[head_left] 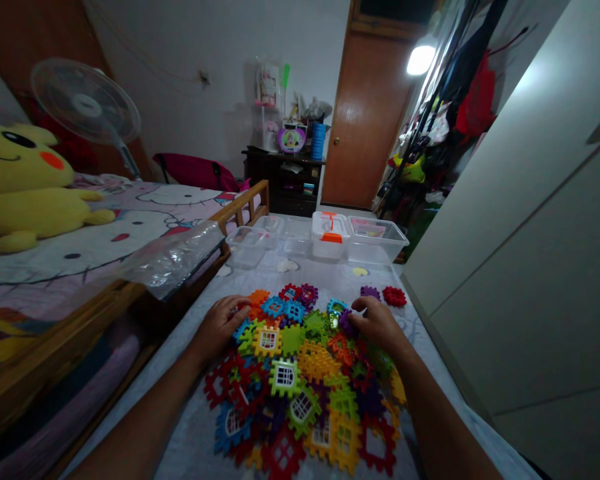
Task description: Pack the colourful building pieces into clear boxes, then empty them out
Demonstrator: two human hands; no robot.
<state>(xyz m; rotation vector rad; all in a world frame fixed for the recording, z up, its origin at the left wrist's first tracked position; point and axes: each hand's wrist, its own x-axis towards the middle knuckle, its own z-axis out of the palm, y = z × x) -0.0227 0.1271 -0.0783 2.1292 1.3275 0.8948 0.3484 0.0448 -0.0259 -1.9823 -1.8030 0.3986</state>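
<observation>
A heap of interlocking plastic building blocks [317,363] in red, blue, green, yellow, orange and purple covers the middle of the bed surface; several carry window grilles. At the heap's upper left lies my left hand [225,320], its fingers stretched over the edge beside an orange block [258,301] and a light blue one [273,307]. On the other side my right hand [379,325] pinches a purple block [347,323] at the heap's upper right. Beyond that hand, a purple block [370,292] and a stack of red blocks [395,297] sit apart from the heap.
Clear plastic boxes [247,248] stand in a row at the far end, among them a lidded box with orange clips [329,247] and a wide bin [377,243]. A wooden bed rail [80,320] runs along the left; a pale cabinet [530,233] borders the right.
</observation>
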